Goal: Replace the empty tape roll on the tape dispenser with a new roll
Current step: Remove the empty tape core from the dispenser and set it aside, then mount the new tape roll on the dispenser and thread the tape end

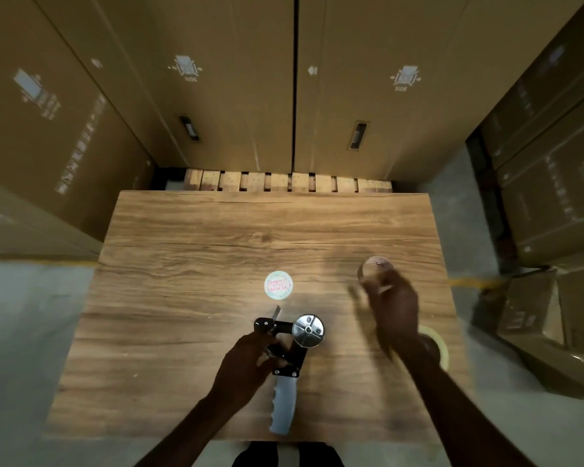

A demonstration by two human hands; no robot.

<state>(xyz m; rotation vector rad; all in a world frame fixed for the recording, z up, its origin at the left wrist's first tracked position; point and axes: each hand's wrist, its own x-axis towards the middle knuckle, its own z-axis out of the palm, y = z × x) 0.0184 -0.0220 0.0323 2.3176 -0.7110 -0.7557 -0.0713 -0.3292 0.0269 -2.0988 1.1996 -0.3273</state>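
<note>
- Head view: left hand (246, 362) presses on the black metal frame of the hand-held tape dispenser (289, 348), which lies flat near the near edge of the wooden table (189, 251), grey ribbed handle toward the person.
- Shiny round metal hub (308, 330) is bare, no roll on it.
- Right hand (393, 308), motion-blurred, grasps the empty brown cardboard tape core (375, 269) toward the right edge of the table.
- Full yellowish tape roll (434, 345) sits at the right edge, partly hidden under the right forearm.
- Round printed sticker (278, 285) lies mid-table, beyond the dispenser.
- Step judged: discard the core. Set it well apart from the dispenser, keep the frame pinned, then reach for the full roll.
- Risk: forearm may knock the roll off the edge.
</note>
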